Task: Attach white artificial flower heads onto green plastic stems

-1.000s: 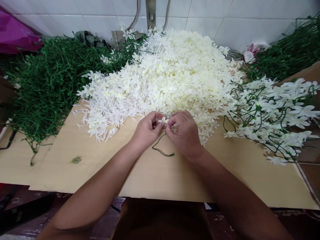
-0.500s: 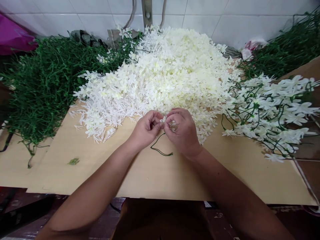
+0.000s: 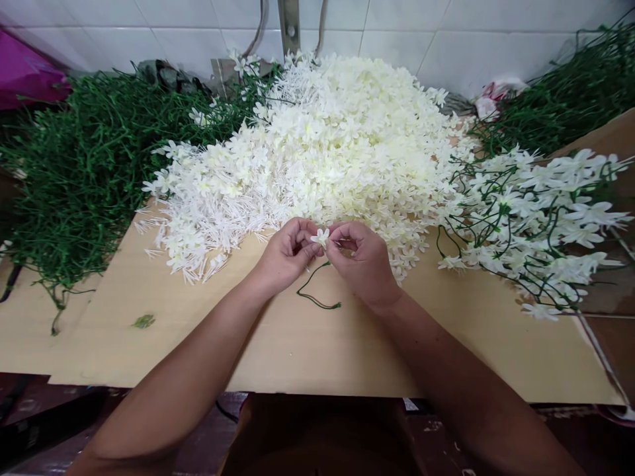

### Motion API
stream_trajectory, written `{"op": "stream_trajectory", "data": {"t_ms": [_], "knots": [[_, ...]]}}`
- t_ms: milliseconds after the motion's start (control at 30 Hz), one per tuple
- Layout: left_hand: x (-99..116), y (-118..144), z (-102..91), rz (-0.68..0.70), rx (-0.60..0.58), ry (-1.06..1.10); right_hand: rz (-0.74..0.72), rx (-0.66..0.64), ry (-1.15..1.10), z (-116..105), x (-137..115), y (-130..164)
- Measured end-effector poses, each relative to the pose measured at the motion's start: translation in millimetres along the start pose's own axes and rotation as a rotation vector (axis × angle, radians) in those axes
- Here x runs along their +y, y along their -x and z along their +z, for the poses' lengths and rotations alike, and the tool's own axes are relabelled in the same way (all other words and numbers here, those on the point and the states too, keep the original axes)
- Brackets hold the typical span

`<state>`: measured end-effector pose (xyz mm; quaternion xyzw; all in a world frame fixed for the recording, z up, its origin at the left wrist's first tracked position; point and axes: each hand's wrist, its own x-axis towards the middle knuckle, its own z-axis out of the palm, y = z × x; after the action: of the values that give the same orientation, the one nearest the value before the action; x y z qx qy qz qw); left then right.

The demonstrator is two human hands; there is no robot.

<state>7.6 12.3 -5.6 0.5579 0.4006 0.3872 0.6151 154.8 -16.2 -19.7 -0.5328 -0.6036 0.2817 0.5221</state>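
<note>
My left hand (image 3: 285,254) and my right hand (image 3: 361,262) meet fingertip to fingertip at the middle of a cardboard sheet (image 3: 198,330). Between them sits a small white plastic flower (image 3: 321,237), pinched from both sides. A thin green stem (image 3: 317,291) curls down from the fingers onto the cardboard. Just behind the hands lies a big heap of loose white flowers (image 3: 322,145).
A mound of bare green stems (image 3: 84,165) fills the left side, and more green stems (image 3: 570,99) lie at the back right. Stems with white flowers on them (image 3: 536,218) are piled at the right. A white tiled wall (image 3: 446,33) stands behind.
The hands have stayed together in place; the white flower now shows more fully between the fingertips. The view has shifted slightly.
</note>
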Motion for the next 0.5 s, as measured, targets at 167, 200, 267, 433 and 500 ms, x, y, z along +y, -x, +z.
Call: {"op": "stream_trajectory", "data": {"t_ms": [167,200,267,433,500], "knots": [[-0.2,-0.3,0.4,0.013,-0.008,-0.03,-0.076,0.006,0.166,-1.4,1.1,-1.0],[-0.8,-0.4,0.4,0.016,-0.007,-0.035,-0.116,0.01,0.221,-1.6,0.8,-1.2],[-2.5,-0.6,0.2,0.027,-0.006,-0.048,-0.201,0.025,0.326,-1.7,0.0,-1.4],[-6.3,0.0,-1.4,0.071,-0.015,-0.124,-0.254,0.019,0.353,0.0,-0.3,-0.7],[-6.8,0.5,-2.0,0.09,-0.024,-0.155,-0.211,-0.012,0.284,0.3,0.2,-0.1]]}}
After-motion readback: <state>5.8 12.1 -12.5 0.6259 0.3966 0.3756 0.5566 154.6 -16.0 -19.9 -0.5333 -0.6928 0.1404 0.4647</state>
